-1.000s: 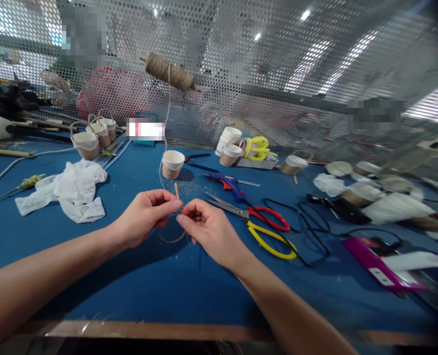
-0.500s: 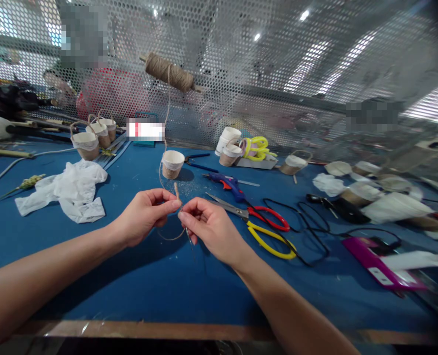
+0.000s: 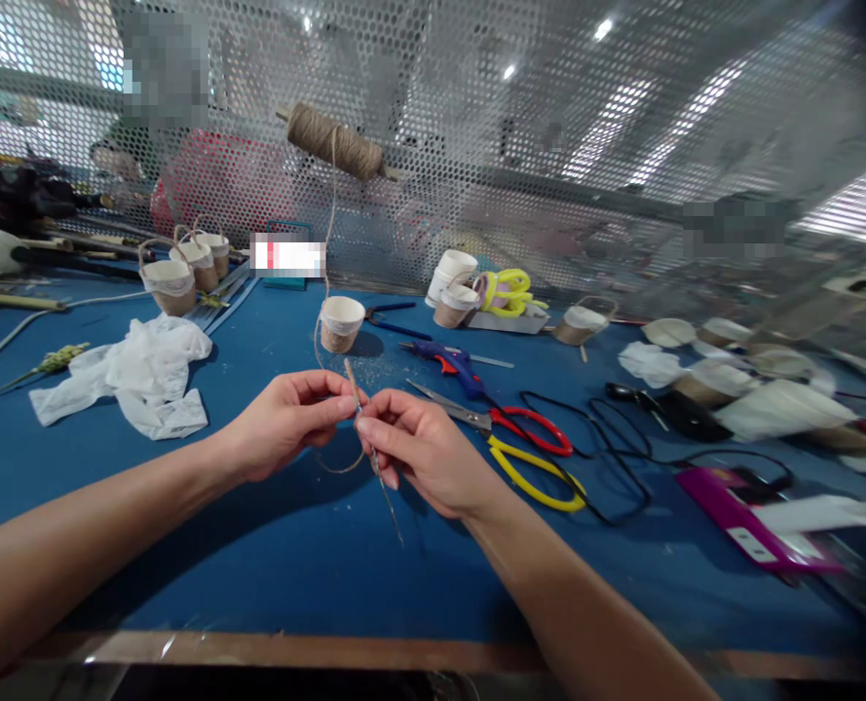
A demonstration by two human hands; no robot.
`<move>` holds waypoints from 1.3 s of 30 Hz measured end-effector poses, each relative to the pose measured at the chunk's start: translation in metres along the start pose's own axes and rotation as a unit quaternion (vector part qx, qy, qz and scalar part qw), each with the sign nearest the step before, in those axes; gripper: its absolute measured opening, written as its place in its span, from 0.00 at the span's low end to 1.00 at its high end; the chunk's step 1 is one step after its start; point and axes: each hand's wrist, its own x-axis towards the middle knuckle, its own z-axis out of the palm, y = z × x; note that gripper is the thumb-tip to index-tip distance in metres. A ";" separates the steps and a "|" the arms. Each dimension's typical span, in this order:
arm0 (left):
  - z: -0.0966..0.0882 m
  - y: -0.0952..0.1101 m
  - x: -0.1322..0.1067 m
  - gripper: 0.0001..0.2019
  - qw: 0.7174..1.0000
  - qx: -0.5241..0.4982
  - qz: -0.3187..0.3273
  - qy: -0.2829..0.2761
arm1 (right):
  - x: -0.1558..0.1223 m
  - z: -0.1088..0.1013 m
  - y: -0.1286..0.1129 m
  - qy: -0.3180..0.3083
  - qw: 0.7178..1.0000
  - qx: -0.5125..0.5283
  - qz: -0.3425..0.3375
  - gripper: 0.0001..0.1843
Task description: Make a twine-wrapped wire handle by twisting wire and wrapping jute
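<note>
**Above the near middle of the blue bench (image 3: 257, 574), pinching a thin rod (image 3: 351, 377) between both hands**

Pinching with the left hand (image 3: 286, 425) close to the tan upper end, likely to steady it; grasping with the right hand (image 3: 422, 448) just below, thumb against fingers, probably to guide the slant. Hard to tell whether also pinning the twine (image 3: 333, 190) behind the left fingers. Strung down from the spool (image 3: 334, 143) on the far mesh (image 3: 433, 117), past the left side of the cup (image 3: 340, 333), apparently hung high to unwind freely; looped slackly below the hands. Just right of the right hand, scissors (image 3: 482, 422), handles turned to the near right, presumably for easy reach.

Compared with a second ago, tilted further, with more dark shaft showing toward the near right; right hand shifted slightly right; spool, cup and scissors unmoved.
</note>
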 end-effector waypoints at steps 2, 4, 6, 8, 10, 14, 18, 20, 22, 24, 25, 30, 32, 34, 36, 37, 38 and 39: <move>-0.001 0.001 0.000 0.08 1.000 0.029 0.011 0.002 | 0.000 0.000 0.001 0.010 1.000 -0.010 -0.006 0.09; -0.001 0.001 0.001 0.09 0.997 0.067 0.021 0.013 | 0.000 0.000 0.001 0.014 1.000 -0.020 -0.008 0.09; -0.001 0.002 0.000 0.09 0.994 0.103 0.028 0.029 | 0.000 0.000 0.001 0.018 0.999 -0.032 -0.013 0.09; -0.001 0.002 0.000 0.10 0.991 0.125 0.032 0.039 | 0.000 0.000 0.001 0.023 0.998 -0.052 -0.020 0.10; 0.000 0.002 -0.001 0.10 0.990 0.132 0.036 0.042 | -0.001 0.001 -0.001 0.032 0.995 -0.085 -0.028 0.09; 0.001 0.000 -0.001 0.09 0.989 0.132 0.043 0.059 | -0.004 0.006 -0.004 0.058 0.985 -0.158 -0.043 0.07; 0.002 0.001 -0.002 0.09 0.993 0.099 0.031 0.051 | -0.005 0.007 -0.004 0.054 0.986 -0.150 -0.050 0.08; 0.002 0.003 -0.003 0.09 0.997 0.069 0.017 0.030 | -0.004 0.004 -0.002 0.014 0.995 -0.095 -0.029 0.09; 0.002 0.004 -0.003 0.09 0.999 0.046 0.004 0.012 | -0.003 0.002 -0.001 -0.031 0.999 -0.035 -0.004 0.09; 0.002 0.005 -0.003 0.09 0.999 0.033 -0.004 0.008 | -0.002 0.000 0.000 -0.043 0.999 -0.008 0.004 0.09; 0.002 0.005 -0.002 0.10 0.999 0.031 -0.004 0.014 | -0.001 0.000 0.000 -0.036 0.999 -0.011 0.000 0.09; 0.003 0.001 -0.001 0.10 0.996 0.066 0.010 0.064 | -0.002 0.005 -0.003 0.039 0.989 -0.136 -0.033 0.08; 0.004 0.000 -0.001 0.10 0.994 0.080 0.018 0.072 | -0.003 0.007 -0.004 0.055 0.983 -0.170 -0.036 0.08; 0.004 -0.001 -0.001 0.10 0.993 0.086 0.027 0.071 | -0.003 0.007 -0.004 0.058 0.981 -0.180 -0.034 0.08; 0.003 -0.001 -0.001 0.09 0.994 0.084 0.030 0.063 | -0.003 0.006 -0.003 0.052 0.982 -0.179 -0.033 0.08; 0.002 -0.001 -0.001 0.09 0.995 0.080 0.027 0.058 | -0.003 0.005 -0.003 0.044 0.984 -0.171 -0.031 0.08; 0.002 0.000 0.000 0.09 0.996 0.074 0.021 0.051 | -0.002 0.004 -0.002 0.030 0.987 -0.156 -0.028 0.08; 0.001 0.000 0.000 0.09 0.997 0.067 0.015 0.045 | -0.002 0.002 -0.002 0.011 0.991 -0.135 -0.023 0.08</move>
